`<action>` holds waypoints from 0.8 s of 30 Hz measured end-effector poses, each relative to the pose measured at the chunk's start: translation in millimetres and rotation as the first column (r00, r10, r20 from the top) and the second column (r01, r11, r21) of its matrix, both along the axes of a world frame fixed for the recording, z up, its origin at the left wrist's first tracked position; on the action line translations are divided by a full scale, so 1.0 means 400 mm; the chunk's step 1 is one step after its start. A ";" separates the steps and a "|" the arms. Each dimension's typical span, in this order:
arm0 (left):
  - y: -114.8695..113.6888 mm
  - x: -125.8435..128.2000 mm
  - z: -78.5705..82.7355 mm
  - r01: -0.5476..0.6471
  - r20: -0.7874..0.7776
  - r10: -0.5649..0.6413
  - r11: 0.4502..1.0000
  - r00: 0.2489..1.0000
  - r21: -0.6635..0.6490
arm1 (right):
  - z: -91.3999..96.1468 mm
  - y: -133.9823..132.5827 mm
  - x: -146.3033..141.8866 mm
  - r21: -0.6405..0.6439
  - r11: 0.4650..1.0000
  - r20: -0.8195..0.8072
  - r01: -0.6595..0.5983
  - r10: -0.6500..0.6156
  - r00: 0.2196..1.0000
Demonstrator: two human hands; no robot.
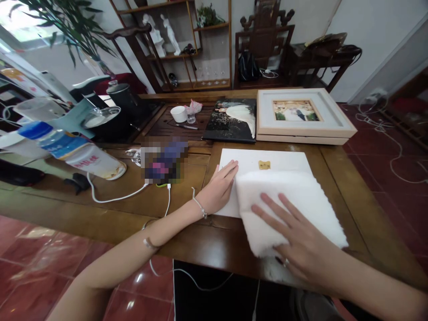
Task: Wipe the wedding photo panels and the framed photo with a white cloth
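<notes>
A white board (245, 157) lies on the wooden table in front of me, with a small gold plate (264, 165) near its far edge. My left hand (219, 189) rests on the board's left side, fingers stretched out and holding nothing. A thick, fluffy white cloth (310, 200) covers much of the board's near and right part and hangs past its near edge. My right hand (294, 227) presses on top of this cloth with fingers spread. Its thumb is at the cloth's near edge, partly hidden, and seems to hold it.
Beyond the board lie a dark photo panel (230, 120) and framed picture (306, 116). Left are a plastic bottle (80, 154), white cables (117, 198), a blurred-out item (163, 162) and a tea tray (160, 125) with a white cup (179, 114). The table's front edge (214, 249) is close.
</notes>
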State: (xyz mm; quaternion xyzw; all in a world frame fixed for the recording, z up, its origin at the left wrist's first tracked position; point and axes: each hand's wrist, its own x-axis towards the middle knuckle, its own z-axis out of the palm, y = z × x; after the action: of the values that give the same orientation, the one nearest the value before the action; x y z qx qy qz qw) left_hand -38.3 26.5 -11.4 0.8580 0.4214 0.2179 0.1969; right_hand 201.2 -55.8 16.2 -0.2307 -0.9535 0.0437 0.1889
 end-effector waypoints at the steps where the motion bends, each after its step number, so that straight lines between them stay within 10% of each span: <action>1: 0.000 0.000 0.000 0.003 0.001 -0.003 1.000 1.000 0.002 | 0.002 -0.018 -0.002 -0.009 1.000 0.001 -0.018 0.018 1.000; 16: -0.001 0.003 0.006 -0.014 -0.040 0.013 1.000 0.999 -0.015 | 0.031 0.305 0.018 -0.029 0.967 0.113 0.254 -0.249 0.962; 24: -0.002 0.002 0.001 -0.008 -0.034 0.008 1.000 0.999 0.002 | 0.017 0.239 -0.007 0.009 0.971 0.110 0.240 -0.239 0.965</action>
State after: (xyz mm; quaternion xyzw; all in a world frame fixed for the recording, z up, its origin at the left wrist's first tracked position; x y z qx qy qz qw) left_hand -37.5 25.8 -11.2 0.8600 0.4279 0.2045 0.1883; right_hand 198.4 39.8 23.0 -0.3467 -0.9275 0.0097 0.1395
